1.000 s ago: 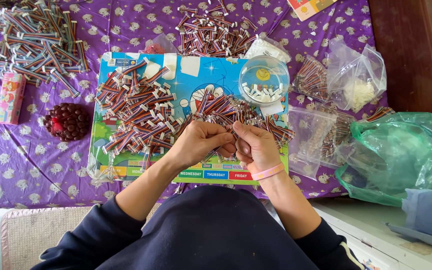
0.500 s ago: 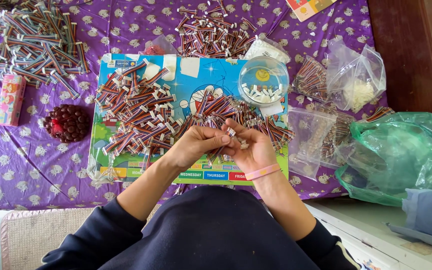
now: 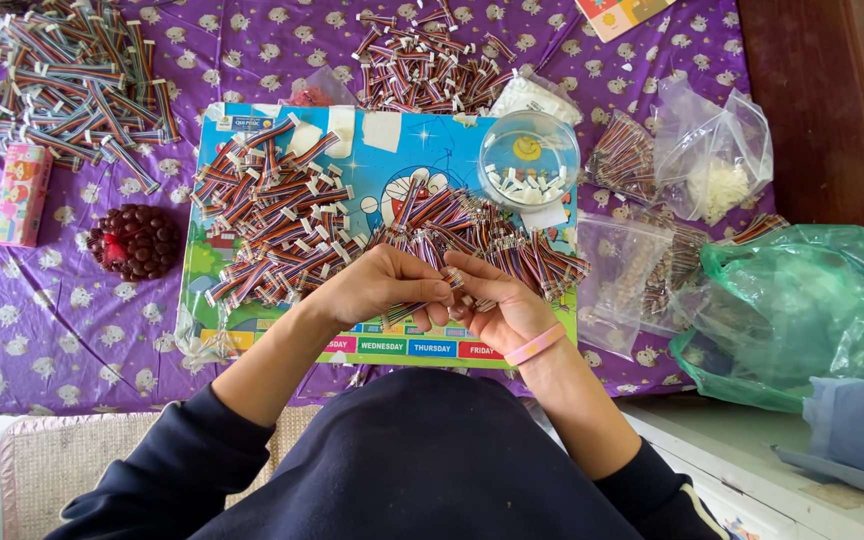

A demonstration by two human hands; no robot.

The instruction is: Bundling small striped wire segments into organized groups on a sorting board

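— So, nearest first: what are the hands doing?
— Both meet over the near edge of a colourful cartoon board. The left hand is curled, its fingers pinching a short rainbow ribbon cable. The right hand, with a pink band at the wrist, lies palm-up and cupped under the same cable, fingertips closing on its end.
— And just beyond them?
— A loose pile of the same cables lies on the board, touching the fingers. To the left on the board sits a bigger heap with white plugs.
— Further back?
— A clear round tub of small white connectors stands at the board's far right corner. Past the board, on the purple patterned cloth, another cable heap lies at the far edge and a large one at the far left.
— Anything at the sides?
— A dark red beaded cluster and a pink box on the left; clear plastic bags and a green bag on the right.
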